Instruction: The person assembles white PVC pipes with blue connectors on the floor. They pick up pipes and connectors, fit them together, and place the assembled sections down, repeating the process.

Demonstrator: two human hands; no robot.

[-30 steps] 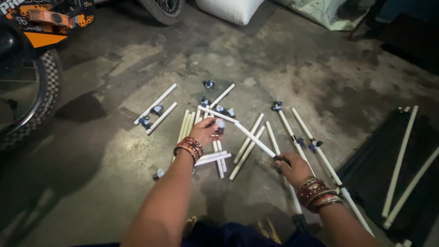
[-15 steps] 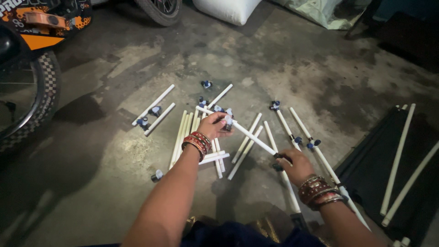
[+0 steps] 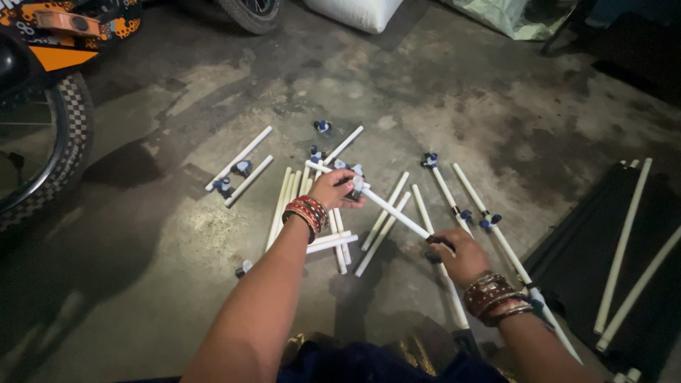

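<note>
left hand [image 3: 332,190] fingers closed on white round plastic pipe [image 3: 390,210] | right hand [image 3: 461,254] grips its 4 o'clock end | loose pipes [image 3: 287,206] at 9 | rough concrete floor [image 3: 425,92]

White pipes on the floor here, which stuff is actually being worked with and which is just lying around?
In hand:
left hand and right hand, both on one white pipe
loose pipes
blue fittings

Lying about:
bicycle wheel
white sack
black mat
</note>
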